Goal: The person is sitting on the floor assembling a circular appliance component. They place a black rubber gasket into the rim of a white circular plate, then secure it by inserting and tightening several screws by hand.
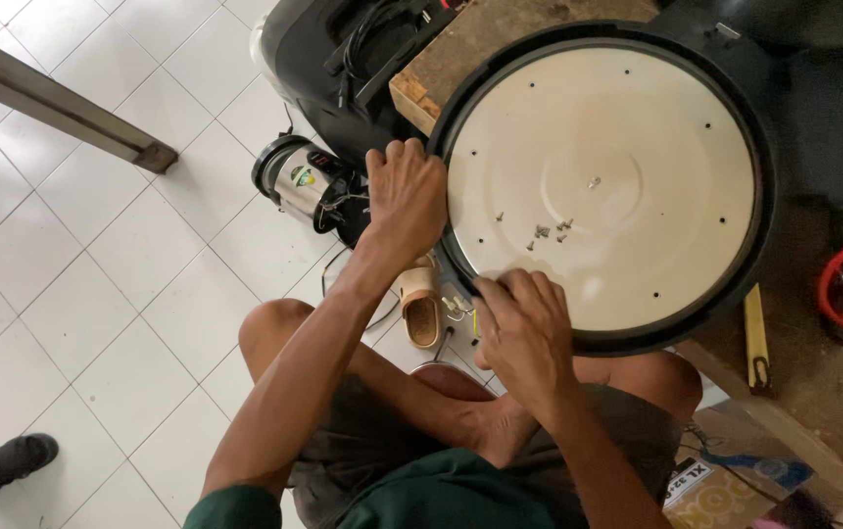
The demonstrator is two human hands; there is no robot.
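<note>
Hands of a seated person grip a large round appliance base (637,118), a cream metal disc ringed by a black rim, which lies flat on the workbench edge and fills the upper right of the view. At the disc's nine o'clock the left hand (405,191) curls its fingers over the black rim, closed on it. At about seven o'clock the right hand (524,328) bunches its fingers on the rim's lower edge, and a small yellow-green tool tip (475,323) shows just beside them; whether the fingers pinch it cannot be told. Loose screws (551,232) lie scattered on the disc a little below its centre, near six o'clock. On the white tiled floor (98,294), at nine o'clock from the left hand, a small steel and black appliance (299,181) lies on its side. A tan sandal (423,309) sits between the forearms.
</note>
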